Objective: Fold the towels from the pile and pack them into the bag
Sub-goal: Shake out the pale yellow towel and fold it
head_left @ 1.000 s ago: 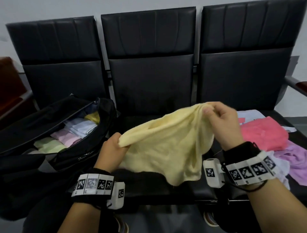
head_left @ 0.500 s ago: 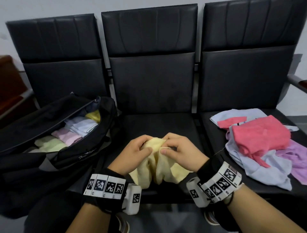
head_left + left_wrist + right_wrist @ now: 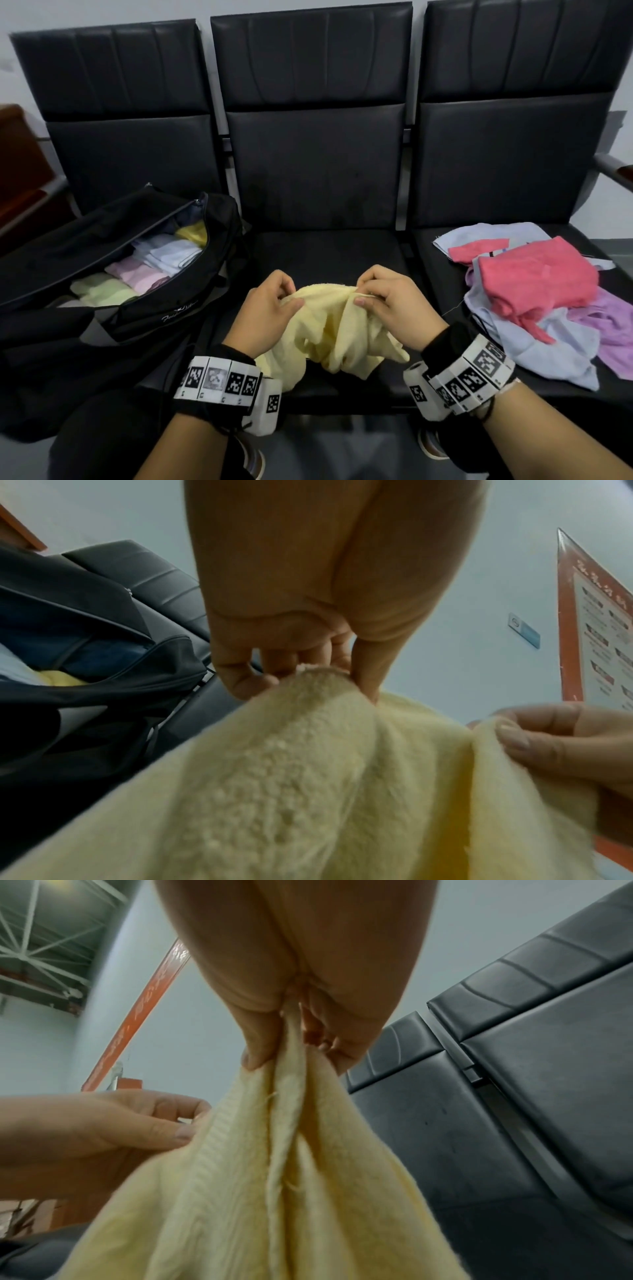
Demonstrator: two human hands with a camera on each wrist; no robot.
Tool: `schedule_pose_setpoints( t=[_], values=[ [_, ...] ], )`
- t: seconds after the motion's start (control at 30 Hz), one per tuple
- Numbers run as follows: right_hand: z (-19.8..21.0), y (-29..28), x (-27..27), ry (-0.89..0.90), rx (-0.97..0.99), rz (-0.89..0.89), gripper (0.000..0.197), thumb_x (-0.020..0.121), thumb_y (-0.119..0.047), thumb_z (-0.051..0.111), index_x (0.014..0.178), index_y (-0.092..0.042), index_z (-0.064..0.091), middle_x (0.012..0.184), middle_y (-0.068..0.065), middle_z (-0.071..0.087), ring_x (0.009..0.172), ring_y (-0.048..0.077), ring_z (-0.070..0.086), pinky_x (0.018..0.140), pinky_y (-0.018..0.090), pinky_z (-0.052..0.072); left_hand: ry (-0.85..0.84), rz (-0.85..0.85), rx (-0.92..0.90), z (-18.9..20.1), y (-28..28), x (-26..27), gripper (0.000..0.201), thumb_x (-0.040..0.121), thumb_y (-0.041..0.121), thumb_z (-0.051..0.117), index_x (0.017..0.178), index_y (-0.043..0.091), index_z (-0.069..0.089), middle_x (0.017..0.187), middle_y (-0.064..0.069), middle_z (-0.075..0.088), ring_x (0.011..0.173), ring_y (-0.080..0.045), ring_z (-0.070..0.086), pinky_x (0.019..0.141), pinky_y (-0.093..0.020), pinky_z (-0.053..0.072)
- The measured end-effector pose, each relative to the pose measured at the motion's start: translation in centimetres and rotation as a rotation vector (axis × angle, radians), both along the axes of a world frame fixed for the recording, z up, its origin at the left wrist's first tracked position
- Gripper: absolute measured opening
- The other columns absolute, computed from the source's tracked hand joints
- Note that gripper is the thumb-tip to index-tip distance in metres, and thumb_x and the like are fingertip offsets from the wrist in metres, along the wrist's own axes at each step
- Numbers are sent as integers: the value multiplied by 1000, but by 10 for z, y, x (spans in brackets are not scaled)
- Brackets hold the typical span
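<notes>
A pale yellow towel (image 3: 329, 329) hangs bunched over the front of the middle seat (image 3: 329, 250). My left hand (image 3: 270, 308) pinches its upper edge on the left, thumb against fingers; the left wrist view shows the yellow towel (image 3: 308, 777) caught under those fingertips (image 3: 366, 688). My right hand (image 3: 387, 301) pinches the edge a short way to the right, and the right wrist view shows the yellow towel (image 3: 284, 1150) gathered in folds there. The open black bag (image 3: 164, 301) on the left seat holds several folded towels. A loose towel pile (image 3: 534, 294) lies on the right seat.
Three black padded chairs stand in a row against a pale wall. A metal armrest (image 3: 613, 168) juts out at far right and a brown wooden piece (image 3: 20, 164) sits at far left. My shoes show below the seat edge.
A second ago my hands held the towel spread wide and raised. They came together low over the middle seat, and have since drawn slightly apart along its edge.
</notes>
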State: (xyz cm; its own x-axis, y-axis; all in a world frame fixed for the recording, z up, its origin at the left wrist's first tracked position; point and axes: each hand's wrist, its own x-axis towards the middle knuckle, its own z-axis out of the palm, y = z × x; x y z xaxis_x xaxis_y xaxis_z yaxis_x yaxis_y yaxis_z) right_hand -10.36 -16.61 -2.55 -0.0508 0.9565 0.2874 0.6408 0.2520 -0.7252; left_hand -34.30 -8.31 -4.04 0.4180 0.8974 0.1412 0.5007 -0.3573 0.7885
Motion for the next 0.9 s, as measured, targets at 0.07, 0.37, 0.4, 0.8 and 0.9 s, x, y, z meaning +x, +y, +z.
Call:
schedule_pose_setpoints(
  t=[0.07, 0.37, 0.4, 0.8, 0.9],
  values=[
    [3, 0, 3, 35, 25, -18, 17, 91, -14, 68, 76, -23, 70, 91, -14, 57, 86, 8, 60, 78, 10, 41, 4, -10, 0, -3, 1, 0, 21, 93, 25, 64, 79, 29, 49, 58, 14, 51, 53, -3, 43, 52, -17, 40],
    [30, 4, 57, 277, 249, -436, 14, 96, -11, 59, 85, -18, 66, 79, -11, 66, 75, 0, 57, 70, 15, 44, -173, 209, -82, -17, 24, -24, 16, 100, 27, 52, 89, 38, 49, 76, 6, 54, 67, -6, 51, 68, -37, 45],
    [31, 5, 64, 310, 257, -470, 14, 96, -11, 59, 86, -17, 66, 78, -11, 65, 74, 0, 57, 70, 16, 45, -194, 209, -119, -16, 25, -28, 9, 97, 31, 57, 94, 40, 55, 84, 6, 60, 76, -9, 57, 74, -36, 48],
    [38, -5, 60, 571, 86, -246, 20, 87, -27, 59, 74, -12, 59, 69, 4, 55, 66, 17, 51, 61, 34, 42, 359, 79, -243, -20, 17, -24, 28, 84, 28, 77, 109, 21, 66, 98, 2, 67, 89, -13, 65, 82, -28, 52],
    [47, -8, 41, 652, -38, -61, 17, 81, -18, 51, 64, -15, 52, 65, 0, 63, 62, 16, 54, 59, 31, 39, 103, -125, -75, 0, 3, 18, 42, 92, 20, 69, 133, 20, 60, 132, 4, 60, 126, -8, 55, 108, -25, 41]
  ],
)
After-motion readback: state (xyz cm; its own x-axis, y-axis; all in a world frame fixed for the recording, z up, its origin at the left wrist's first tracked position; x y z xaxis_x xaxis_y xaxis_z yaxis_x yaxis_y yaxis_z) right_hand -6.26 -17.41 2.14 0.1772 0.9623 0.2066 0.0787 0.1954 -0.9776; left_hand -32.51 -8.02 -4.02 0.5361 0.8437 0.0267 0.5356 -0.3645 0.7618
